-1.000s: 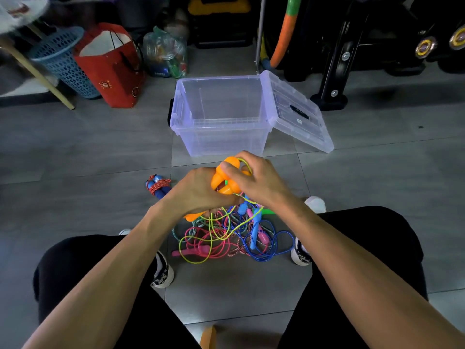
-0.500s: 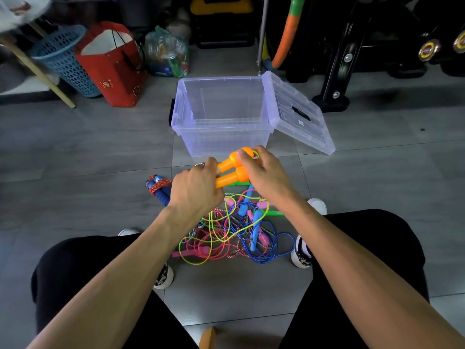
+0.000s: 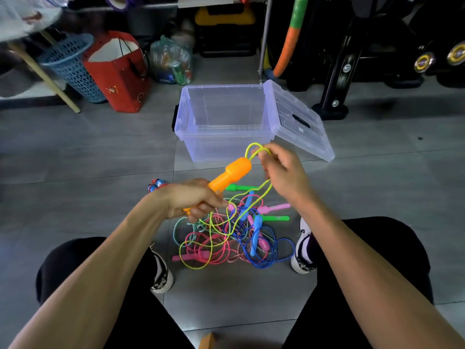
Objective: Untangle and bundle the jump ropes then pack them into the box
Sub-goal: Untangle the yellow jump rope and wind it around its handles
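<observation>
My left hand (image 3: 193, 200) grips the lower end of the orange jump-rope handles (image 3: 230, 176), which tilt up toward the box. My right hand (image 3: 281, 170) pinches the yellow cord (image 3: 254, 151) where it loops out of the handles' top; the cord hangs down into the tangle of jump ropes (image 3: 234, 238) on the floor between my feet, with pink, blue, green and striped cords and handles. The clear plastic box (image 3: 191, 137) stands open and empty beyond my hands, its lid (image 3: 299, 117) leaning off the right side. A bundled rope with a red cord (image 3: 157, 185) lies left of the pile.
A red paper bag (image 3: 118, 79), a blue mesh basket (image 3: 73, 69) and a clear bag of items (image 3: 171, 61) stand at the back left. Dark exercise equipment (image 3: 342, 66) and a foam-wrapped pole (image 3: 289, 39) fill the back right. My knees flank the pile.
My hands have drawn apart: the right hand moved up and right, pulling a loop of yellow cord out from the orange handles, while the left hand slid down to their lower end.
</observation>
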`<state>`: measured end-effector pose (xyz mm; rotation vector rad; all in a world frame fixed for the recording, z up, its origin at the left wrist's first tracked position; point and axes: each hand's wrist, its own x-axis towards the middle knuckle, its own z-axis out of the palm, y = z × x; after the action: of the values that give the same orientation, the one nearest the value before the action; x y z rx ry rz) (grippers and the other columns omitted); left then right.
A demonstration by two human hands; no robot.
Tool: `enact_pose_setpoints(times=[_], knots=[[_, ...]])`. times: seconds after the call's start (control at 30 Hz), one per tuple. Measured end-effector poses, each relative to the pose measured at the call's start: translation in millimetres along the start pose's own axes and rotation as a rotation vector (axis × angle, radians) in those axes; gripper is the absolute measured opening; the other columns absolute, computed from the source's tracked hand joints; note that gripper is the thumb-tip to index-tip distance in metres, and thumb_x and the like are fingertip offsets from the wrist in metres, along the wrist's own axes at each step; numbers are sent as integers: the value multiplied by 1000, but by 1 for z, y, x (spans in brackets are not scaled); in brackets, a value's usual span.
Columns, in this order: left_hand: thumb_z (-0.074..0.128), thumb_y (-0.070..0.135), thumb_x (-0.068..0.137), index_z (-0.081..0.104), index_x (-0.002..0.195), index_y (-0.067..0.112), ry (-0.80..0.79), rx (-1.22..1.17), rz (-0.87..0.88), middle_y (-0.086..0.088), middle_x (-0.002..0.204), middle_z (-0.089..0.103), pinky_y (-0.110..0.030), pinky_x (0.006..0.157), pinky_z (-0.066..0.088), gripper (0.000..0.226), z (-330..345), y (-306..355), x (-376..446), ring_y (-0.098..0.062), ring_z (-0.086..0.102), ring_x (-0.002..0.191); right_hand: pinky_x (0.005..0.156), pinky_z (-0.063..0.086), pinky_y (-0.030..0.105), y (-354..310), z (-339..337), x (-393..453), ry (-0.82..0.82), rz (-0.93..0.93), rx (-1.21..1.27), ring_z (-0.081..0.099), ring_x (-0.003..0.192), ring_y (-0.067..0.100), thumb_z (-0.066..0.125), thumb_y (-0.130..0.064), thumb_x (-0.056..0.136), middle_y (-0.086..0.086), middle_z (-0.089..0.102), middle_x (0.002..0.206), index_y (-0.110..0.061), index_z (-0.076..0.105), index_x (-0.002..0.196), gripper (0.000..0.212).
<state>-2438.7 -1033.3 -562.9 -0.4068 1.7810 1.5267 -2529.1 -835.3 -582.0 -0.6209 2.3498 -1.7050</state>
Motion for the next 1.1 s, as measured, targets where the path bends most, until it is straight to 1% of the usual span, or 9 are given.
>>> enact_pose_setpoints(times=[0.1, 0.23, 0.37, 0.47, 0.57, 0.7, 0.83, 0.97, 1.1], knots=[[68, 10, 80, 41, 65, 19, -36, -100, 41, 0, 53, 27, -17, 40, 23, 32, 2, -1, -4, -9, 25, 37, 58, 37, 31, 0, -2, 3, -47, 20, -5, 41, 56, 14, 46, -26, 101, 1, 47, 62, -21, 63, 86, 23], [61, 10, 75, 41, 62, 19, -91, -271, 95, 1, 53, 25, -13, 38, 24, 25, 0, -1, -8, -8, 24, 35, 65, 42, 37, 13, 8, -7, -292, 54, -439, 51, 66, 26, 36, -40, 103, 5, 53, 67, -13, 50, 90, 33], [58, 6, 83, 37, 65, 21, 147, -371, 53, 4, 51, 29, -17, 38, 17, 31, -4, -4, 3, -7, 22, 36, 69, 42, 40, 8, 28, -24, -619, 40, -847, 60, 91, 39, 28, -41, 104, 20, 63, 98, -8, 43, 118, 39], [57, 9, 85, 40, 69, 16, 511, -39, -3, 1, 51, 36, -22, 43, 25, 25, -10, -5, 14, -15, 30, 40, 68, 38, 37, -2, 36, -30, -682, -50, -924, 60, 96, 38, 30, -40, 104, 19, 63, 109, -8, 45, 119, 38], [51, 14, 79, 51, 76, 12, 751, 571, -83, -7, 66, 57, -29, 57, 41, 3, -12, -8, 18, -29, 54, 62, 65, 40, 38, -15, 33, -26, -688, -124, -917, 57, 81, 35, 31, -35, 102, 18, 62, 99, -15, 44, 95, 25], [53, 27, 84, 61, 104, 16, 799, 1014, -201, -8, 100, 63, -35, 77, 46, 24, -4, -14, 23, -31, 61, 93, 61, 33, 36, -27, 26, -28, -634, -241, -921, 44, 65, 30, 29, -38, 102, 10, 53, 77, -16, 43, 84, 32], [53, 30, 90, 58, 117, 15, 736, 1370, -218, -5, 114, 65, -32, 74, 43, 31, 5, -20, 34, -27, 65, 103, 62, 40, 38, -22, 15, -20, -560, -250, -887, 53, 72, 32, 33, -31, 101, 12, 63, 84, -15, 48, 82, 29], [52, 26, 91, 50, 121, 17, 625, 1672, 69, -3, 109, 67, -31, 66, 39, 32, 19, -23, 32, -27, 67, 96, 75, 48, 44, -8, 3, -1, -503, -229, -726, 56, 82, 27, 43, -27, 98, 2, 64, 88, -14, 61, 86, 25], [62, 23, 80, 53, 114, 17, 602, 1674, 525, -4, 97, 64, -33, 60, 42, 36, 12, -26, 26, -29, 66, 85, 70, 51, 30, -2, -1, 9, -494, -6, -384, 61, 70, 8, 62, -24, 94, -4, 68, 76, -16, 70, 86, 14]])
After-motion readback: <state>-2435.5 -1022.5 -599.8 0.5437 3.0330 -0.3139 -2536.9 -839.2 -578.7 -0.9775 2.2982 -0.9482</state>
